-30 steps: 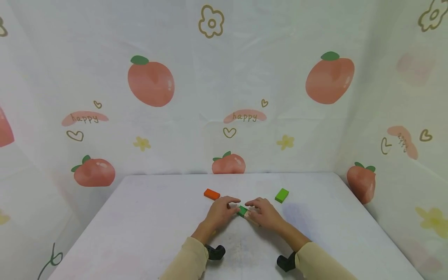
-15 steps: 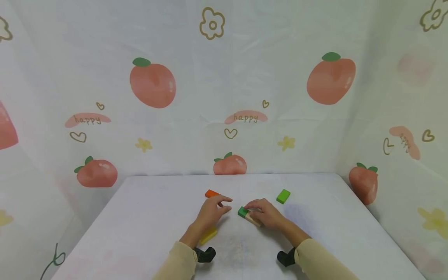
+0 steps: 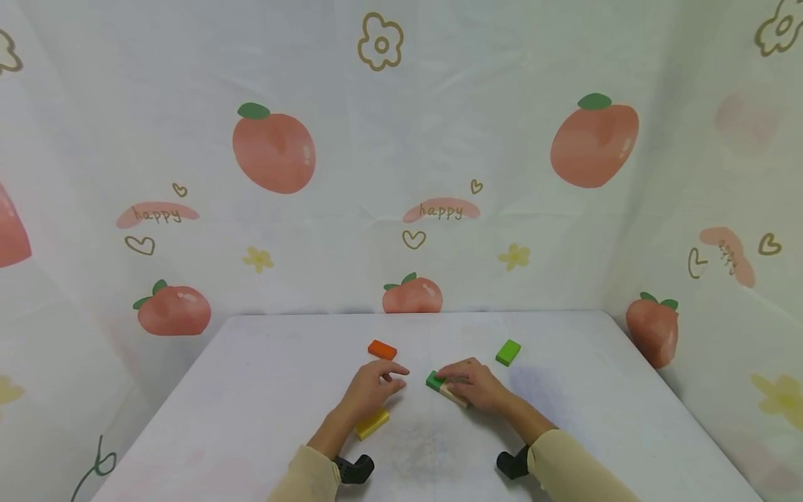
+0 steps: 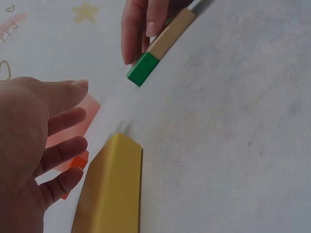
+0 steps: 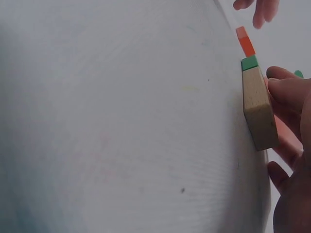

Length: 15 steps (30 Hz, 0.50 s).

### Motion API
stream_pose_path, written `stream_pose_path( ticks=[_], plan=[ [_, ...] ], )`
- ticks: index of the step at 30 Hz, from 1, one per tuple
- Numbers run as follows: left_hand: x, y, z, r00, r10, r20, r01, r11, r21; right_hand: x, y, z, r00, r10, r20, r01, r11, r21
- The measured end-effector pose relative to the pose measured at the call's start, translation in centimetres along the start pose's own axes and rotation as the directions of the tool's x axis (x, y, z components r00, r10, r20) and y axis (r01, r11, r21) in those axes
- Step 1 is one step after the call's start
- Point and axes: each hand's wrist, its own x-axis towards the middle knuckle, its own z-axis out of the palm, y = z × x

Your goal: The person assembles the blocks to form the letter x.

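My left hand (image 3: pixel 370 387) hangs over the table with relaxed fingers and holds nothing. Just below it lies a yellow block (image 3: pixel 373 423), which fills the lower middle of the left wrist view. Farther right, a green block (image 4: pixel 142 69) and a plain wooden block (image 4: pixel 171 35) lie end to end in one line. My right hand (image 3: pixel 478 385) is at their far side, with loosely bent fingers close against them. The right wrist view shows the thumb by the wooden block's upper edge, not wrapped round it; some of the contact is hidden.
An orange block (image 3: pixel 382 349) lies beyond my left hand. A light green block (image 3: pixel 508 352) lies toward the back right of the white table (image 3: pixel 282 390). Printed cloth (image 3: pixel 339 139) hangs behind and at the sides. Black wrist devices (image 3: pixel 355 469) sit under both forearms.
My left hand has drawn away from the green block, leftward and toward me, uncovering the yellow block. The right hand has shifted only slightly over the green and wooden blocks.
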Motion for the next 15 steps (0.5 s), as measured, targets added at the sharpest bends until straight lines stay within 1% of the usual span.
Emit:
stream_pose_path(
  ticks=[4, 7, 9, 12, 15],
  plan=[
    [-0.26, -0.22, 0.11, 1.000, 0.017, 0.001, -0.017, 1.000, -0.003, -0.12, -0.02, 0.03, 1.000, 0.009, 0.001, -0.009, 1.000, -0.003],
    [-0.36, -0.31, 0.19, 1.000, 0.004, 0.012, -0.004, 1.000, -0.005, -0.15, -0.01, 0.12, 0.999, 0.038, 0.013, -0.038, 0.999, 0.002],
    [-0.46, -0.33, 0.24, 1.000, 0.008, 0.013, -0.008, 1.000, -0.011, -0.14, -0.01, 0.19, 0.998, 0.060, 0.018, -0.060, 0.998, 0.006],
    [-0.67, -0.29, 0.22, 0.999, 0.036, 0.004, -0.036, 0.999, -0.014, -0.12, 0.01, 0.27, 0.996, 0.086, 0.023, -0.086, 0.996, 0.002],
    [-0.90, -0.23, 0.17, 0.999, 0.047, -0.002, -0.047, 0.999, -0.007, -0.14, -0.06, 0.24, 0.994, 0.104, 0.024, -0.104, 0.995, 0.000]
  ],
)
